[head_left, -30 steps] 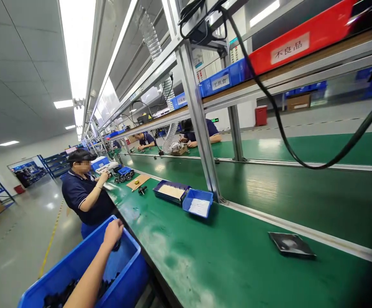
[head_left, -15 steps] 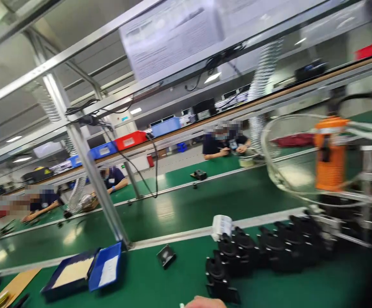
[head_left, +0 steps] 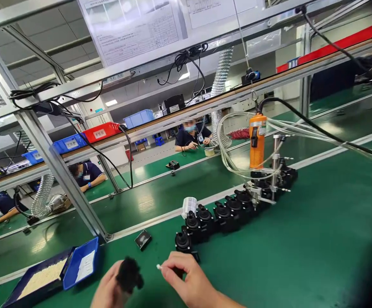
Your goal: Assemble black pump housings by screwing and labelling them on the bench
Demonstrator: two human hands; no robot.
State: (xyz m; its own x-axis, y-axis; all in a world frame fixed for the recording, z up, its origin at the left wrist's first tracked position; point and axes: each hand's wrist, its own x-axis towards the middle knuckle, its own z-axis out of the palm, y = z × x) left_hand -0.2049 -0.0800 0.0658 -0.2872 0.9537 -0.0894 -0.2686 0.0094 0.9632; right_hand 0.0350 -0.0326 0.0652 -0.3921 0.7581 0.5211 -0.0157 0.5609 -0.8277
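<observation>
Fingers of left hand clamp one black part; right hand fingers pinch one white piece.

Both hands are bare, with no gloves or rings showing. The left hand and right hand enter from the bottom edge. The right forearm shows no sleeve.

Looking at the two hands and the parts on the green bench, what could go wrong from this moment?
1. The right hand pinches a tiny white piece by the fingertips only; it could slip and be hard to find on the green bench.
2. The left hand holds a black part in the air; it may drop.
3. The row of black parts stands close ahead; a reaching hand might knock one over.
</observation>
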